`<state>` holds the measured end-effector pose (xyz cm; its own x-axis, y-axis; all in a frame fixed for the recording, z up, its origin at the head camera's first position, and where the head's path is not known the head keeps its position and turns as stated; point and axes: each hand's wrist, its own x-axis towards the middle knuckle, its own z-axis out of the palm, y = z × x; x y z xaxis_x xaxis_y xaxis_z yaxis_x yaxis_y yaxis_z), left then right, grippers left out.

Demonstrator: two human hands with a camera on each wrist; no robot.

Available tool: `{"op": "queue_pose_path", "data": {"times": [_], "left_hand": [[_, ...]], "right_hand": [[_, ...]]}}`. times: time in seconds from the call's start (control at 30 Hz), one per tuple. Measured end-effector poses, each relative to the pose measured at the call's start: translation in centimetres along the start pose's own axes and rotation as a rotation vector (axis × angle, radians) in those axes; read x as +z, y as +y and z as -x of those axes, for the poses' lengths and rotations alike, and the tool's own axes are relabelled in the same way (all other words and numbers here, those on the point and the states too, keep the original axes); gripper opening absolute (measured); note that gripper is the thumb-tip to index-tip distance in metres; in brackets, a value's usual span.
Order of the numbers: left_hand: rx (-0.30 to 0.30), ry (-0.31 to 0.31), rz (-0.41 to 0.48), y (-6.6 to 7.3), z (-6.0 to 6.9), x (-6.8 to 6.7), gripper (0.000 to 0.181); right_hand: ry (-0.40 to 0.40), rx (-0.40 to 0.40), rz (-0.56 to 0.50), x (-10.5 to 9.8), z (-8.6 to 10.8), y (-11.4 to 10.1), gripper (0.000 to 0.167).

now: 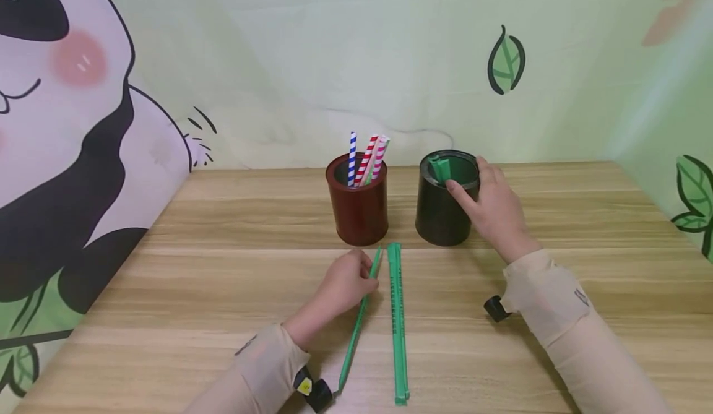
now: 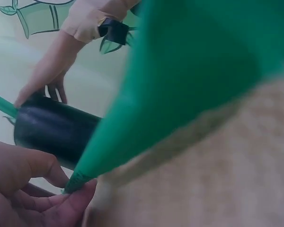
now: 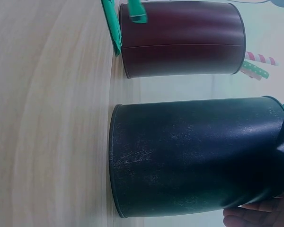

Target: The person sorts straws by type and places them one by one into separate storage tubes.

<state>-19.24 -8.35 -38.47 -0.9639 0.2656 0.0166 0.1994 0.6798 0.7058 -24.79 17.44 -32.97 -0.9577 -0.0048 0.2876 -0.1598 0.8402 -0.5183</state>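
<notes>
My left hand (image 1: 346, 281) pinches a long, slim green wrapped straw (image 1: 356, 333) near its upper part, holding it at a slant over the table. In the left wrist view that green straw (image 2: 170, 90) looms large and blurred, with the fingertips (image 2: 80, 191) closed on it. To its right lie green wrapped straws (image 1: 397, 321) with dark print, side by side. My right hand (image 1: 497, 210) grips the rim of a black cylindrical holder (image 1: 444, 216), thumb at the near edge. Green ends (image 1: 440, 169) stick up inside this holder. The right wrist view shows the black holder's side (image 3: 194, 156) upright on the table.
A dark red holder (image 1: 359, 213) stands left of the black one, with several striped straws (image 1: 367, 160) in it. Behind the wooden table (image 1: 223, 278) hangs a pale green backdrop (image 1: 312, 61) with a panda and leaves. Small black cameras sit on both wrists.
</notes>
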Motion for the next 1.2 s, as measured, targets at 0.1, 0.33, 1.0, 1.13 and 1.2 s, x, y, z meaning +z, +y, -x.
{"op": "queue_pose_path", "data": {"times": [0.1, 0.33, 1.0, 1.13, 1.2], "left_hand": [[0.04, 0.022, 0.021, 0.3, 0.0, -0.7, 0.021], [0.046, -0.01, 0.195, 1.3, -0.2, -2.3, 0.028], [0.41, 0.082, 0.292, 5.8, -2.6, -5.5, 0.027], [0.501, 0.157, 0.242, 6.8, -4.0, -6.1, 0.029], [0.527, 0.187, 0.222, 7.5, -4.6, -6.3, 0.029]], "right_hand": [[-0.002, -0.002, 0.004, -0.1, -0.1, 0.0, 0.09], [0.015, -0.009, -0.003, 0.0, -0.3, 0.0, 0.089], [0.018, -0.001, 0.009, 0.3, -0.4, 0.3, 0.088], [0.012, 0.002, 0.006, 0.2, -0.4, 0.2, 0.088], [0.018, 0.0, 0.001, 0.2, -0.5, 0.2, 0.087]]}}
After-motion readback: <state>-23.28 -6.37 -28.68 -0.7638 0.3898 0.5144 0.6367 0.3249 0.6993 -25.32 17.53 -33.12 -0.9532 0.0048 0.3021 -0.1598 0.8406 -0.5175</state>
